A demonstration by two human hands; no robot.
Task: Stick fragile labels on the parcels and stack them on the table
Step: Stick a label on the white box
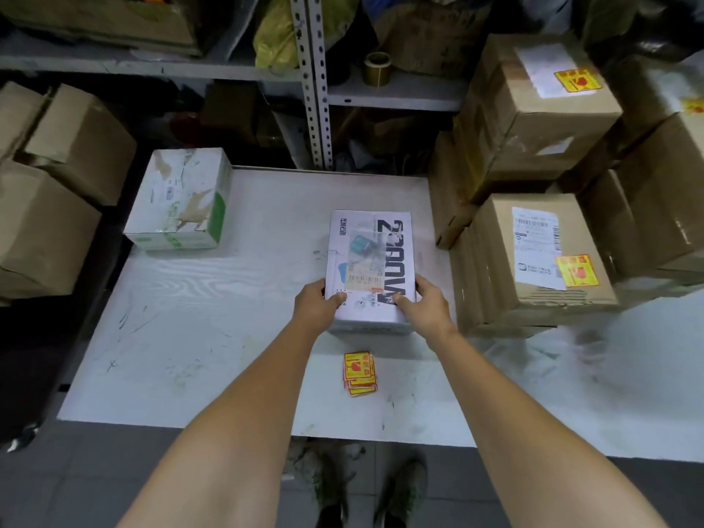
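Observation:
A white parcel [371, 253] with large black lettering and a shipping label lies flat near the middle of the white table [213, 337]. My left hand [316, 304] grips its near left corner and my right hand [426, 304] grips its near right corner, thumbs on top. A small pile of yellow-and-red fragile labels [359, 372] lies on the table just in front of the parcel, between my forearms. To the right stands a stack of brown parcels; the front one [533, 257] and the upper one [541, 93] each carry a fragile label.
A white-and-green box [179, 198] sits at the table's back left. Brown cartons [49, 177] are piled off the left edge. Metal shelving [312, 81] with a tape roll [376, 68] stands behind the table. My shoes show on the floor below the front edge.

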